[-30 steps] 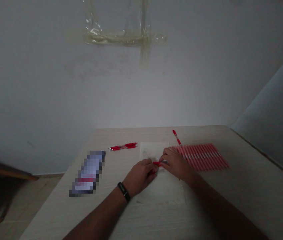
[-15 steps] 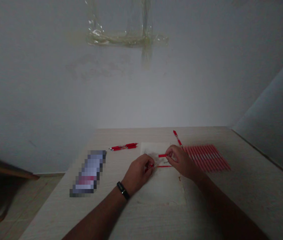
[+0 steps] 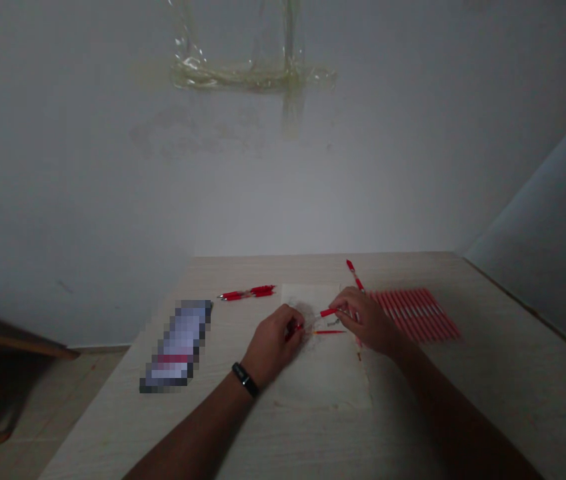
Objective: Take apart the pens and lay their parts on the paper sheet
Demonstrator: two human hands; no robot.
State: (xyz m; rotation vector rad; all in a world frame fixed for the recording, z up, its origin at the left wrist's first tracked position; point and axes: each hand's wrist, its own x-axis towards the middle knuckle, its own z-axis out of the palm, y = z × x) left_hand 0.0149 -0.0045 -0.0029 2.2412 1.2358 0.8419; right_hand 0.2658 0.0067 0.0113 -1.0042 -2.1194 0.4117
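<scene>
Left hand (image 3: pixel 273 345) was clenched around a small red plastic pen part (image 3: pixel 293 329) at the lower middle of the frame, its shape mostly hidden by the fingers. Right hand (image 3: pixel 367 321) was grasping a short red pen barrel (image 3: pixel 329 312), which pointed left toward the left hand. The 2 hands were near each other but not touching. A thin red pen refill (image 3: pixel 329 332) lay just below that barrel on a pale rectangular paper sheet (image 3: pixel 335 380), which had a dark smudge (image 3: pixel 305 315) near the left hand. To the right of the sheet, a fanned row of red-and-white striped pens (image 3: pixel 415 315) lay on the pale wood-grain tabletop (image 3: pixel 493 380). 1 red pen (image 3: pixel 355 275) lay just above the right hand, and 2 red pens (image 3: pixel 247 293) lay left of the sheet's top edge. A pixelated flat package (image 3: pixel 177 347) lay further left. A black wristband (image 3: pixel 245 380) circled the left wrist.
</scene>
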